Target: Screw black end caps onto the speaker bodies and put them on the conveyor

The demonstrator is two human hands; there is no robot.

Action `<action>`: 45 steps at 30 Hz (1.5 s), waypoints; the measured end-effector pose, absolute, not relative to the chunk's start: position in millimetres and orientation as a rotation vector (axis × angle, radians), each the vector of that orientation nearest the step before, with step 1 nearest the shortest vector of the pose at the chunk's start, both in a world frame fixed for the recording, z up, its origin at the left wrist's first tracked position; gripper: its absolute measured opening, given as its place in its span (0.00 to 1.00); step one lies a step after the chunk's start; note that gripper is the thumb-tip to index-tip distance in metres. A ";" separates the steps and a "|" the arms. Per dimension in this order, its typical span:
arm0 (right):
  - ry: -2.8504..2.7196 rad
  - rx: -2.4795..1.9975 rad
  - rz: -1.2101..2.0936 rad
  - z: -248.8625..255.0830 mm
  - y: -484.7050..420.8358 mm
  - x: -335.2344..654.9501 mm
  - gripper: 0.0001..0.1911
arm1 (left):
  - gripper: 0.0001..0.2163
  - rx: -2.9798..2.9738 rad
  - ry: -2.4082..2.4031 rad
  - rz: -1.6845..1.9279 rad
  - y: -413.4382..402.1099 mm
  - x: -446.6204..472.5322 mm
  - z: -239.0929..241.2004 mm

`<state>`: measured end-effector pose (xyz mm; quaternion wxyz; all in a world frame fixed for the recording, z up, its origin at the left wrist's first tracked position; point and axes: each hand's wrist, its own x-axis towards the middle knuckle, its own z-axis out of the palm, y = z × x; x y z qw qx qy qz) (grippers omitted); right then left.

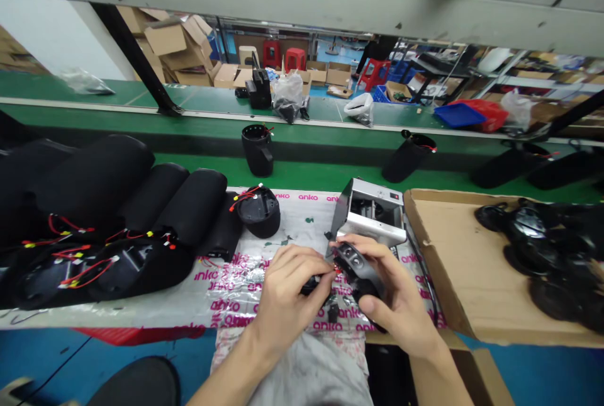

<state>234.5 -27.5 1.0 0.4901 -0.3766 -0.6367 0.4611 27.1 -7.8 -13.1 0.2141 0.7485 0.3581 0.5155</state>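
My right hand (pixel 401 296) grips a dark grey and black curved plastic part (pixel 362 270) with two round features on its upper face, thumb below and fingers over the top. Close beside it, my left hand (pixel 290 286) is closed in a pinch near small red bits, possibly wire ends, at the part's left edge. A black piece shows partly under the left fingers; what they pinch is hidden. Just beyond my hands stands a silver metal machine (pixel 372 211) with an open top. A black fabric-covered cylinder (pixel 259 214) with red and white wires stands to the left.
Several black cylinders (pixel 189 204) with wired ends lie piled at the left. A cardboard tray (pixel 453 267) holding black plastic parts (pixel 542 255) is at the right. Printed plastic sheeting (pixel 292 204) covers the bench. More cylinders (pixel 258 151) stand on the green surface behind.
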 end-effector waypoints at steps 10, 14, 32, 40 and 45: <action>-1.474 -1.018 1.045 -10.4 -36.4 218.7 0.24 | 0.07 2.071 1.015 1.410 -10.4 24.4 -14.2; -1.397 -0.954 1.149 -5.9 -32.6 216.7 0.24 | 0.09 2.080 1.037 1.415 -11.6 18.0 -19.1; -1.309 -1.022 1.179 -10.1 -43.2 205.0 0.25 | 0.07 1.943 1.099 1.334 -12.2 12.7 -18.7; -1.566 -1.288 0.953 -14.9 -66.1 180.2 0.37 | 0.08 1.762 1.173 1.256 -19.1 8.4 -30.6; -1.717 -1.288 0.836 -9.0 -72.8 183.4 0.43 | 0.17 1.618 1.115 1.275 -23.5 10.2 -40.6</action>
